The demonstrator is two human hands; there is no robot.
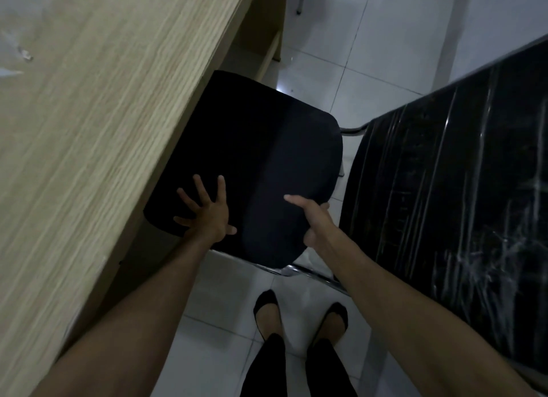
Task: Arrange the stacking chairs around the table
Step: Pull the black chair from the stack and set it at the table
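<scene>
- Under both hands: black chair seat (252, 165), its far-left corner tucked beneath the wooden table (103, 114)
- left hand (206, 215) flat on the seat, fingers splayed
- right hand (314, 221) clamped on the seat's near-right edge, thumb on top
- right of that hand: second black chair (459, 203), plastic-wrapped
- below: two feet in black shoes (299, 316) on white tiles

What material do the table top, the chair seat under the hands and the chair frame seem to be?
Table top: pale wood-grain surface, probably laminate, with straight printed-looking lines. Chair seat: matte black, likely fabric, no shine. Chair frame: shiny silver tube, apparently chromed metal.
</scene>
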